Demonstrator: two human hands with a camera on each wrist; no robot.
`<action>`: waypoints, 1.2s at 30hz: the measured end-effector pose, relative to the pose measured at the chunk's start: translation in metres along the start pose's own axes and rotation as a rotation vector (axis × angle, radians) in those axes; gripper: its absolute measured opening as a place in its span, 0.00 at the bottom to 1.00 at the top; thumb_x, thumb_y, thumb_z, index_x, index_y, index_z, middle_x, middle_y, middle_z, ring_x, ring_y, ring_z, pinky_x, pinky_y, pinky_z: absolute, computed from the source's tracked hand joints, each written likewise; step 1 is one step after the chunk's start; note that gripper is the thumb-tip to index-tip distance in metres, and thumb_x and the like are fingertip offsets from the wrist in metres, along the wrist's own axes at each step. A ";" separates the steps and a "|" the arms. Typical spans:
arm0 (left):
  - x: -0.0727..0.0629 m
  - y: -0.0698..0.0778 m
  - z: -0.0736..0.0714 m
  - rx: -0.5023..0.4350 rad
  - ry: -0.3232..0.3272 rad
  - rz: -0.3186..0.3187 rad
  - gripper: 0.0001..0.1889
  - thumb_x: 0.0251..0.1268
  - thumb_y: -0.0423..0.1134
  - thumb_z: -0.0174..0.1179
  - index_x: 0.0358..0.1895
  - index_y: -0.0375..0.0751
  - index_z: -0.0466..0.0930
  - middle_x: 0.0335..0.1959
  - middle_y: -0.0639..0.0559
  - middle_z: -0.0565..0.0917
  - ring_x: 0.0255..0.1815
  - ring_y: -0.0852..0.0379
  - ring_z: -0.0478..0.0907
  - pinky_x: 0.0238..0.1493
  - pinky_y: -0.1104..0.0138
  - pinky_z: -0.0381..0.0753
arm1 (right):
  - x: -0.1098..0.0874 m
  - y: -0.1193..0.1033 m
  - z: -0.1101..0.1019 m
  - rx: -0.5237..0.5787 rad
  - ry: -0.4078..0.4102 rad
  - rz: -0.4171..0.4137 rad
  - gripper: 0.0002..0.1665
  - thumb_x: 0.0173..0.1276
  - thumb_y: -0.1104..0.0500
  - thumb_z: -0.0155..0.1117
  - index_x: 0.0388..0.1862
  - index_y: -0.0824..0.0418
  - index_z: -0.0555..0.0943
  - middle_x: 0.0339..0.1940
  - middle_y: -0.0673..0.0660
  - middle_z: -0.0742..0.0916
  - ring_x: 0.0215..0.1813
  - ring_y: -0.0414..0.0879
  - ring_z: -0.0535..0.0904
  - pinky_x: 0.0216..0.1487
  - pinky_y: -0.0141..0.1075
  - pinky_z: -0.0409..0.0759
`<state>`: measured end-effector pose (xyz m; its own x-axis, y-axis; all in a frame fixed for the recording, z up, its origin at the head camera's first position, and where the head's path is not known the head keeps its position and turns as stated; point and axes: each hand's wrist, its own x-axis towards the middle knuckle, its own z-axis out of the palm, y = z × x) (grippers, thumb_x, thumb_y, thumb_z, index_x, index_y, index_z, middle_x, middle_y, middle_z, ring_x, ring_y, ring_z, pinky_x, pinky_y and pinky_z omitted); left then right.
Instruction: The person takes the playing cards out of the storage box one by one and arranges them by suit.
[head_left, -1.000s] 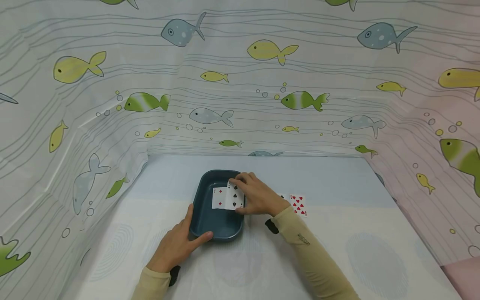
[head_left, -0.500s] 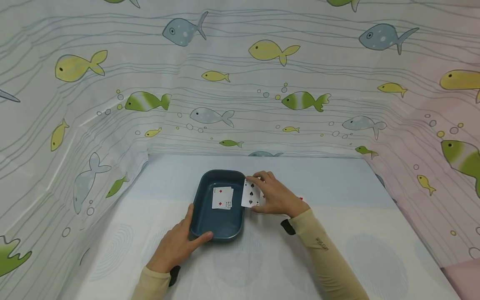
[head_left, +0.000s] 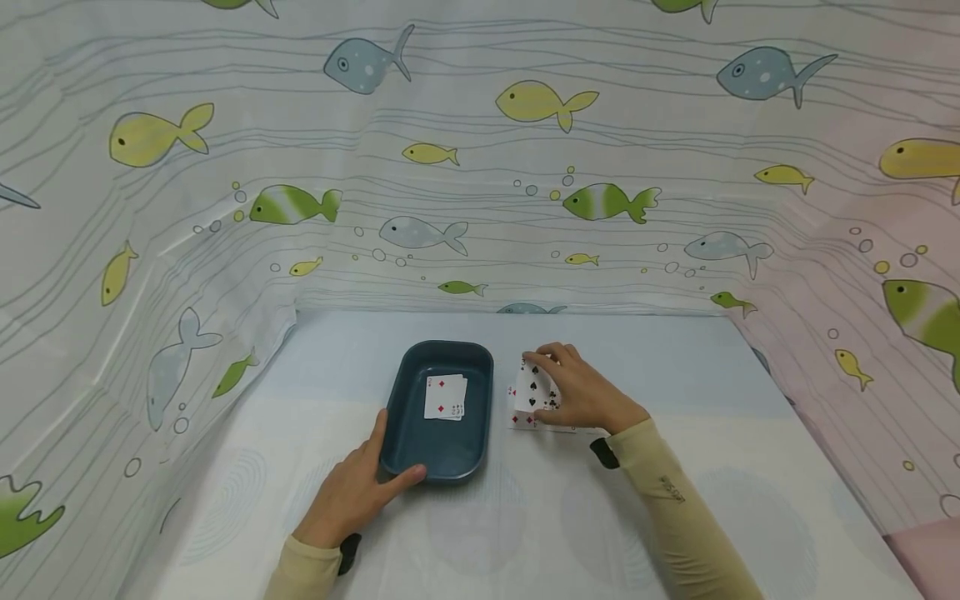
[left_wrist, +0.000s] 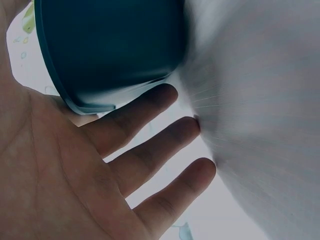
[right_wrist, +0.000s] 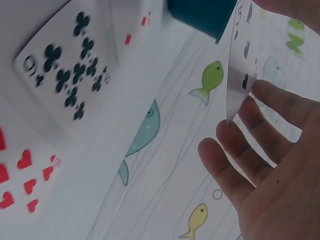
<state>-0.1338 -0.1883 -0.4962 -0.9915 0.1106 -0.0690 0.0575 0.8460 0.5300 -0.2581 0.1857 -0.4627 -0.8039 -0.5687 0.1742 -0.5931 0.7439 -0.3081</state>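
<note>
My left hand (head_left: 348, 493) lies at the near left corner of a dark blue tray (head_left: 399, 457), thumb on its front rim and fingers along the side. In the left wrist view three fingers (left_wrist: 165, 135) extend straight below the tray wall. A diamonds card (head_left: 444, 395) tops a small stack inside the tray. My right hand (head_left: 592, 392) pinches a spades card (head_left: 531, 383) upright between thumb and fingers, right of the tray. Beneath it lies a diamonds card (head_left: 517, 419), partly covered. A clubs card (right_wrist: 75, 70) and a hearts card (right_wrist: 25, 180) show in the right wrist view.
The cards lie on a white cloth-covered table (head_left: 637, 533), its far strip pale blue. Fish-patterned curtains (head_left: 480, 200) rise at the back and both sides.
My right hand has moved right with the spades card, from over the tray to above the cards on the table. The stack in the tray is uncovered. My left hand and the tray have stayed put.
</note>
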 end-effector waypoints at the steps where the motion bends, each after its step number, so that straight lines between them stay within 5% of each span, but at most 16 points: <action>1: 0.000 0.000 0.000 -0.001 0.000 0.000 0.61 0.60 0.77 0.56 0.84 0.46 0.37 0.75 0.29 0.63 0.71 0.31 0.67 0.65 0.38 0.68 | -0.002 0.002 -0.001 0.002 0.000 0.002 0.55 0.52 0.45 0.82 0.77 0.51 0.68 0.68 0.55 0.72 0.67 0.49 0.67 0.62 0.47 0.76; 36: -0.001 0.002 -0.001 -0.004 0.000 -0.007 0.61 0.60 0.77 0.57 0.84 0.45 0.38 0.77 0.31 0.61 0.72 0.31 0.66 0.65 0.38 0.68 | -0.072 0.077 -0.007 0.014 -0.026 0.155 0.54 0.48 0.54 0.81 0.75 0.61 0.69 0.66 0.65 0.73 0.66 0.62 0.67 0.60 0.60 0.73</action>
<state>-0.1325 -0.1874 -0.4937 -0.9918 0.1050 -0.0723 0.0506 0.8449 0.5326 -0.2460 0.2863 -0.4926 -0.8842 -0.4564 0.0992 -0.4610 0.8188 -0.3422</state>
